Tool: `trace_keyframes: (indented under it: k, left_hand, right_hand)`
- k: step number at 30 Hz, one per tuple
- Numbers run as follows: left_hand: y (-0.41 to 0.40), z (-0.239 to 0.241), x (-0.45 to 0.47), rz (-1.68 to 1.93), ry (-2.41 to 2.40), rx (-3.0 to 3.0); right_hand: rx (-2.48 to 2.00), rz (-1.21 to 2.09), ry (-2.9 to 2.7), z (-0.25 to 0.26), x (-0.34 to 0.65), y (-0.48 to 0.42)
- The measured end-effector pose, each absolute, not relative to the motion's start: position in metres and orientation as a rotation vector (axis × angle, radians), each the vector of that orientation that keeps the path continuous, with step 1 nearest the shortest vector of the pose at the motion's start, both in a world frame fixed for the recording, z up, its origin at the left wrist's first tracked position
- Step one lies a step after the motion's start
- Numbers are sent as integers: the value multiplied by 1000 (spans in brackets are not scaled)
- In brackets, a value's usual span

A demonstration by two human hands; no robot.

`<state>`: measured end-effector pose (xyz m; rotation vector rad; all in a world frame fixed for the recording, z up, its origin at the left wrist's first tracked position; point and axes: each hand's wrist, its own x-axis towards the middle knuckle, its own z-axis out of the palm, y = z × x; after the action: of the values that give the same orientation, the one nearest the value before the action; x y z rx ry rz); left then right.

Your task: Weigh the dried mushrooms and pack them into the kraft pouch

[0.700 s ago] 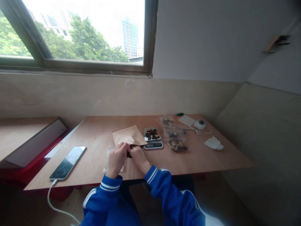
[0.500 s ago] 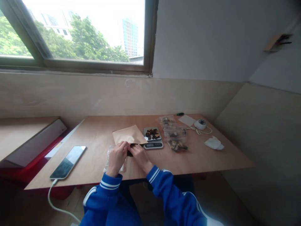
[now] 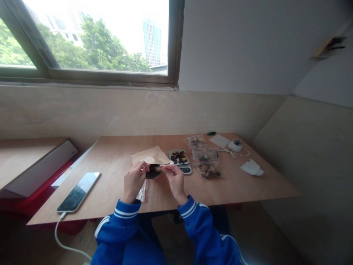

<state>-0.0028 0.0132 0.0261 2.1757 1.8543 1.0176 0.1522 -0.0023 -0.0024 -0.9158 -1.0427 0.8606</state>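
Note:
A brown kraft paper pouch (image 3: 150,154) lies tilted on the table with its mouth toward me, spread to show a dark inside. My left hand (image 3: 135,180) pinches the left edge of that mouth. At the right edge, my right hand (image 3: 175,180) grips the rim between thumb and fingers. Just beyond my right hand stands a small digital scale (image 3: 187,169), its display partly covered. Dark and tan dried pieces (image 3: 179,157) lie on its plate. A clear zip bag with a red strip (image 3: 143,193) is partly hidden below my left hand.
Right of the scale lie several clear zip bags (image 3: 205,154) with dried pieces. Farther right are a white round device (image 3: 235,145) with a cord and a crumpled white tissue (image 3: 252,168). A phone (image 3: 79,191) on a charging cable lies left. A green-handled object (image 3: 211,133) sits at the back edge.
My hands have moved apart and the pouch's mouth has spread wide. My right hand has shifted right and up, now covering part of the scale's display.

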Motion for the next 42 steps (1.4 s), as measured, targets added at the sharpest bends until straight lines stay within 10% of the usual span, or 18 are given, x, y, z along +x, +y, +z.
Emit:
trace_keyframes:
  k: [42]
  left_hand:
    - [11, -56, -23, 801, 1779, 2175]
  right_hand:
    - [-1412, 776, -1644, -106, 311, 213]
